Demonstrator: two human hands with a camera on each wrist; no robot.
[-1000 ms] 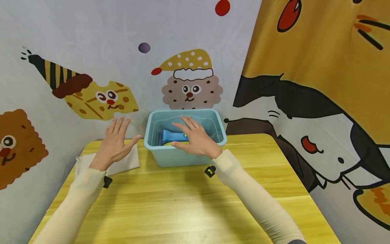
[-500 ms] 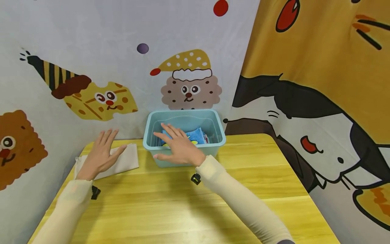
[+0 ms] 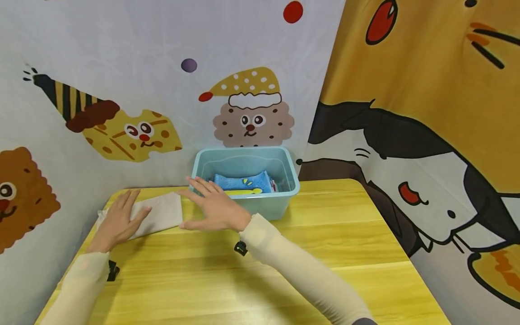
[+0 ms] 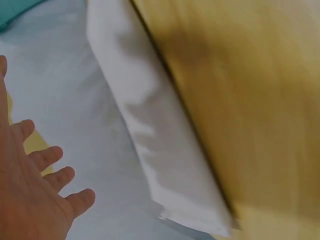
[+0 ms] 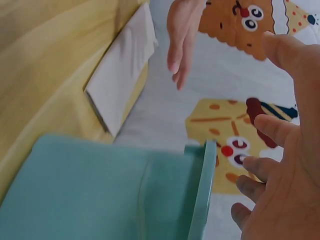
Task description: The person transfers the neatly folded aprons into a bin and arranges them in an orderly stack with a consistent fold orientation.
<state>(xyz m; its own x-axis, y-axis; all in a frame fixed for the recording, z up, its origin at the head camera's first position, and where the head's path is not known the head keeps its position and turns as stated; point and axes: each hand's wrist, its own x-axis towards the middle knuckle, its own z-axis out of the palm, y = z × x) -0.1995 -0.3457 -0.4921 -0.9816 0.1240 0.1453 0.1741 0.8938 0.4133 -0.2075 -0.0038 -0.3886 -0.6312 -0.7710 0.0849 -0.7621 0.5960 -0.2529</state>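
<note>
A folded white cloth lies at the left back of the table, its shape long and flat in the left wrist view. Above its left end hovers my left hand, fingers spread and holding nothing; the left wrist view shows air between hand and cloth. My right hand, also empty with fingers apart, is over the gap between the cloth and the light blue plastic bin. Inside the bin lie a blue packet with a yellow pattern and a yellow item, partly hidden by the front wall.
The yellow wood-grain table stretches toward me. Behind it hangs a pale printed cloth backdrop with cartoon figures, close to the bin's back. An orange printed part covers the right side.
Both hands have moved left and toward me. The right hand has left its place above the bin, uncovering the blue packet; the left hand is now over the cloth's left end.
</note>
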